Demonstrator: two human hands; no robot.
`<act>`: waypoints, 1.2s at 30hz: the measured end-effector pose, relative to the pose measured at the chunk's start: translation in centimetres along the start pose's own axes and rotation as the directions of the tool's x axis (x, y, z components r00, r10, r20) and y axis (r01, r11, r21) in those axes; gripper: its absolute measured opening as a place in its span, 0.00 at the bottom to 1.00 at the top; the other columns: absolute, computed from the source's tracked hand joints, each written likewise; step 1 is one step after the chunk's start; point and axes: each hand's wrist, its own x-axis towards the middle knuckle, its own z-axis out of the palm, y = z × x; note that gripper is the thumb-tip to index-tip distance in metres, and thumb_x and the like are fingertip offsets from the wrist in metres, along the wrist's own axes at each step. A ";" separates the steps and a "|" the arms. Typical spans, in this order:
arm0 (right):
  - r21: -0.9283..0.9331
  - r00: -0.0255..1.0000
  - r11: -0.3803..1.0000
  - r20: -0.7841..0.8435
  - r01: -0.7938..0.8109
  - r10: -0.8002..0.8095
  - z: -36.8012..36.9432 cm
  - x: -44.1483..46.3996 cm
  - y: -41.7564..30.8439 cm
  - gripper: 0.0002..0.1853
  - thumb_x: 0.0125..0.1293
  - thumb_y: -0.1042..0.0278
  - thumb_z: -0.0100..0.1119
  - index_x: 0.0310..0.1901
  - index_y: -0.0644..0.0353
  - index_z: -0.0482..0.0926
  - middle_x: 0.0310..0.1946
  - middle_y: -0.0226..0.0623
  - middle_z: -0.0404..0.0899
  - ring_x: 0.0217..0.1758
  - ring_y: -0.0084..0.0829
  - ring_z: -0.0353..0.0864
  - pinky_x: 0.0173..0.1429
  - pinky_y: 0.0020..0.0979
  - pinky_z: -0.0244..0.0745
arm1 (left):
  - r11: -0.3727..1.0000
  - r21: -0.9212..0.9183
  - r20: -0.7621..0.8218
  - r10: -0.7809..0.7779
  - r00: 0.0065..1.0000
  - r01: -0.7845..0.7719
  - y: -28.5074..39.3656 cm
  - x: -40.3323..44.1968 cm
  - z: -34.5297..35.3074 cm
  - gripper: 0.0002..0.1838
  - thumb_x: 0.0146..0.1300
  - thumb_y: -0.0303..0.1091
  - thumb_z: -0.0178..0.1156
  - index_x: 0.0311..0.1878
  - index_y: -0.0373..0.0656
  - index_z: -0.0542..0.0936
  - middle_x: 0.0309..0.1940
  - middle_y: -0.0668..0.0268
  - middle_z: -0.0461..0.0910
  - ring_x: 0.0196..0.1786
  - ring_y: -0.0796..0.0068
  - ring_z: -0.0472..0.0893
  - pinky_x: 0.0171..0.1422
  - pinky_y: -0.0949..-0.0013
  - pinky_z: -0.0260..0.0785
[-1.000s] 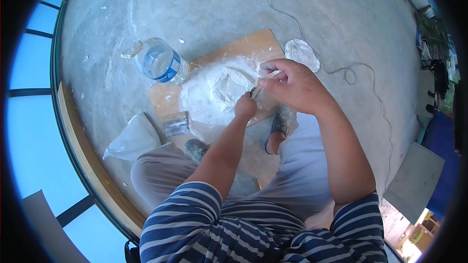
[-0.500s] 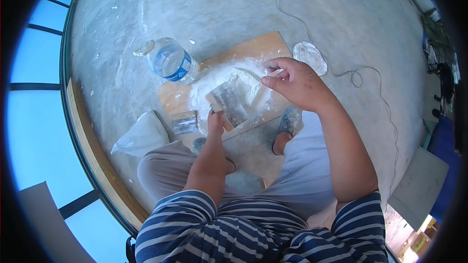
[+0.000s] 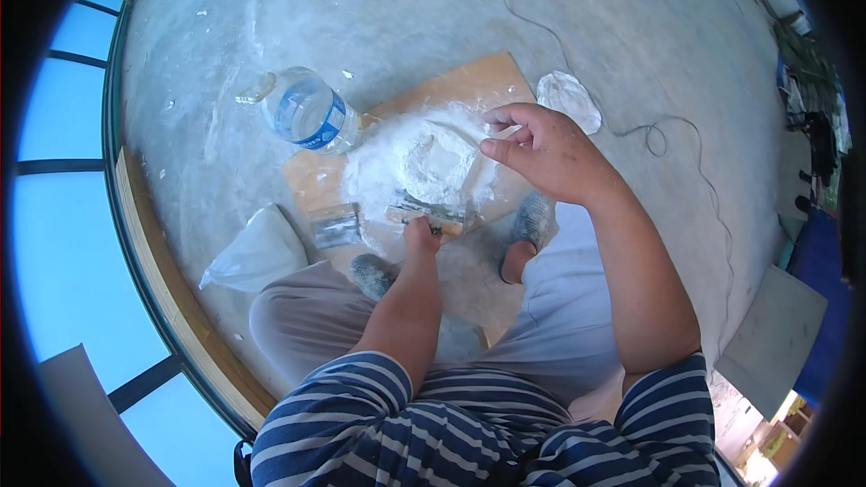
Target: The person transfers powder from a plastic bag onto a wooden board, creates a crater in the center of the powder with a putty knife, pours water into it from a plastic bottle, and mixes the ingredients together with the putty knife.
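My left hand (image 3: pixel 419 234) is wrapped round the handle of a wide putty knife (image 3: pixel 448 213), its blade against the near side of a heap of white powder (image 3: pixel 410 155). A ring-shaped hollow with a wet-looking patch lies in the middle of the powder. My right hand (image 3: pixel 552 149) hangs above the right side of the powder, thumb and fingers apart, partly curled, with nothing visible in it. A second wide putty knife (image 3: pixel 335 226) rests on the wooden board (image 3: pixel 487 77), left of the powder. The board lies on the floor under the heap.
A clear plastic bottle (image 3: pixel 311 113) with a blue label stands at the board's left edge. A white plastic bag (image 3: pixel 257 251) sits near my left knee. On the right are a crumpled white item (image 3: pixel 568 101) and a thin cable (image 3: pixel 713 185) on the concrete floor. My feet flank the board's near edge.
My left hand has moved right and slightly down, and the putty knife has swung from above the powder to its near edge. The right hand has stayed almost still.
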 end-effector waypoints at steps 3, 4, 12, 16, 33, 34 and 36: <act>0.017 1.000 1.000 -0.001 -0.011 0.011 -0.2 0.0 -0.5 0.27 0.65 0.53 0.66 0.58 0.65 0.78 0.49 0.45 0.84 0.50 0.35 0.84 0.55 0.35 0.77 | 0.998 0.051 -0.055 0.036 0.998 -0.033 2.0 -1.3 1.4 0.22 0.66 0.33 0.58 0.61 0.38 0.68 0.54 0.55 0.74 0.56 0.56 0.76 0.52 0.44 0.74; 0.019 1.000 1.000 0.005 0.001 -0.001 -0.2 0.0 -0.5 0.27 0.65 0.53 0.66 0.58 0.65 0.78 0.49 0.45 0.83 0.51 0.35 0.83 0.55 0.35 0.77 | 0.994 0.080 -0.058 0.073 0.996 -0.068 2.5 -1.7 2.0 0.24 0.65 0.33 0.58 0.62 0.39 0.66 0.55 0.55 0.73 0.56 0.55 0.76 0.52 0.44 0.74; 0.023 1.000 1.000 -0.013 0.011 -0.010 0.1 -0.1 0.0 0.27 0.65 0.53 0.66 0.58 0.64 0.78 0.53 0.43 0.83 0.52 0.36 0.83 0.56 0.35 0.77 | 0.833 0.477 0.025 0.304 0.952 -0.279 6.6 -1.4 8.2 0.29 0.59 0.34 0.61 0.61 0.31 0.66 0.54 0.50 0.76 0.52 0.54 0.80 0.52 0.52 0.74; 0.028 1.000 1.000 -0.023 -0.008 0.008 -0.5 -0.3 -0.1 0.27 0.65 0.53 0.66 0.59 0.64 0.78 0.53 0.43 0.83 0.52 0.36 0.83 0.56 0.35 0.77 | 0.466 0.776 0.108 0.565 0.818 -0.425 11.5 -2.2 5.8 0.22 0.60 0.36 0.62 0.53 0.31 0.76 0.45 0.52 0.82 0.50 0.59 0.82 0.51 0.60 0.73; -0.024 0.999 0.999 0.036 -0.035 0.036 0.1 0.6 -0.9 0.25 0.65 0.55 0.66 0.58 0.64 0.78 0.53 0.43 0.82 0.53 0.34 0.83 0.58 0.36 0.77 | 0.097 0.951 0.219 0.461 0.860 -0.295 16.3 6.1 4.3 0.25 0.62 0.43 0.62 0.56 0.35 0.77 0.48 0.44 0.82 0.53 0.47 0.81 0.55 0.54 0.73; -0.019 0.999 0.999 0.038 -0.038 0.039 0.1 0.6 -1.0 0.25 0.65 0.55 0.66 0.58 0.64 0.78 0.53 0.42 0.82 0.53 0.34 0.83 0.58 0.36 0.77 | 0.026 0.942 0.282 0.481 0.830 -0.335 16.9 5.4 5.7 0.23 0.61 0.41 0.59 0.55 0.35 0.77 0.46 0.44 0.82 0.52 0.45 0.82 0.55 0.52 0.73; -0.022 0.998 0.999 0.044 -0.045 0.046 0.2 0.8 -1.1 0.25 0.65 0.55 0.66 0.58 0.64 0.78 0.53 0.42 0.82 0.53 0.34 0.83 0.58 0.36 0.77 | -0.119 0.908 0.404 0.506 0.762 -0.402 17.6 3.5 8.4 0.20 0.59 0.35 0.55 0.52 0.36 0.79 0.43 0.43 0.83 0.49 0.41 0.82 0.54 0.49 0.72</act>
